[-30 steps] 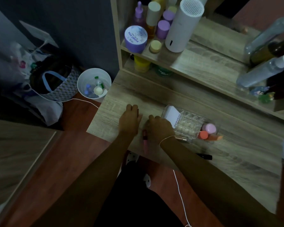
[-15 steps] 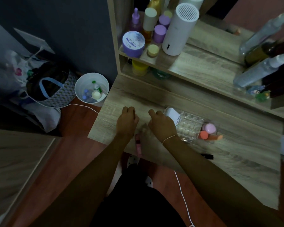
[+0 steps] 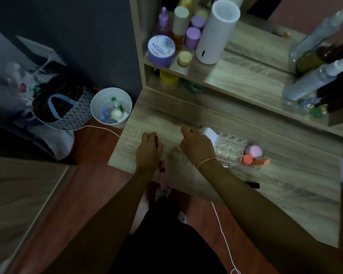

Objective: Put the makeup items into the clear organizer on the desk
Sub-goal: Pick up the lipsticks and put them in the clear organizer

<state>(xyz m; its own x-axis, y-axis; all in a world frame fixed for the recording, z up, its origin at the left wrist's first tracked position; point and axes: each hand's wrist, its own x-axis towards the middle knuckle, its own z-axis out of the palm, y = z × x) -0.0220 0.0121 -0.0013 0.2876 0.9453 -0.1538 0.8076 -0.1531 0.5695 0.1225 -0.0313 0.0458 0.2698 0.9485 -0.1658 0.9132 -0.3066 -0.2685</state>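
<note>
The clear organizer (image 3: 233, 148) lies on the wooden desk (image 3: 285, 194), holding a white box (image 3: 210, 135), a pink round puff (image 3: 253, 151), an orange puff (image 3: 247, 159) and an orange tube (image 3: 264, 162). My right hand (image 3: 196, 148) hovers at the organizer's left end beside the white box, fingers loosely curled, with nothing visible in it. My left hand (image 3: 149, 152) is closed on a slim pink tube (image 3: 162, 176) that sticks out below the palm toward the desk's front edge. A black pencil (image 3: 252, 184) lies on the desk near my right forearm.
Above the desk, a shelf carries a purple jar (image 3: 161, 50), small bottles and a tall white cylinder (image 3: 216, 30). Spray bottles (image 3: 315, 78) lean at the right. On the floor to the left stand a white bin (image 3: 111, 106) and a patterned bag (image 3: 67, 109). A white cable (image 3: 224, 236) hangs by my legs.
My right hand has moved up and right, away from the pink tube to the organizer's white box. The left hand has stayed by the tube, which shifted slightly toward the desk edge.
</note>
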